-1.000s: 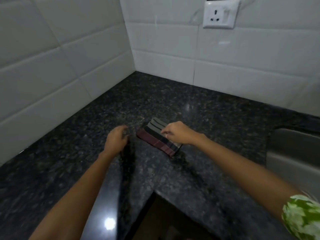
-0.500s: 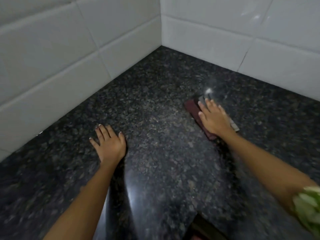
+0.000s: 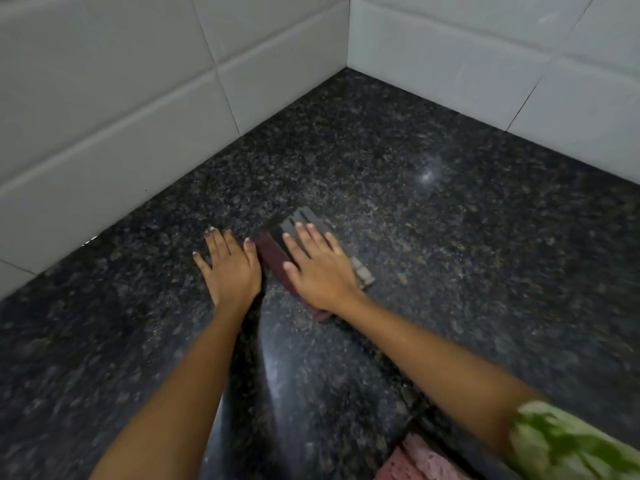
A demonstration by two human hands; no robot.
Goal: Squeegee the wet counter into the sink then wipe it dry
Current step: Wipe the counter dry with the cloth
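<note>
A folded striped cloth, maroon, dark and grey, lies flat on the dark speckled granite counter. My right hand presses flat on top of the cloth, fingers spread and pointing toward the left wall, covering most of it. My left hand rests palm down on the bare counter just left of the cloth, its thumb touching the maroon edge. No squeegee and no sink are in view.
White tiled walls meet in a corner at the back of the counter. A pink sponge-like thing shows at the bottom edge below the counter's front. A glossy streak runs between my forearms.
My right hand has slid the cloth leftward toward my left hand, which now touches its edge. The view has shifted toward the corner.
</note>
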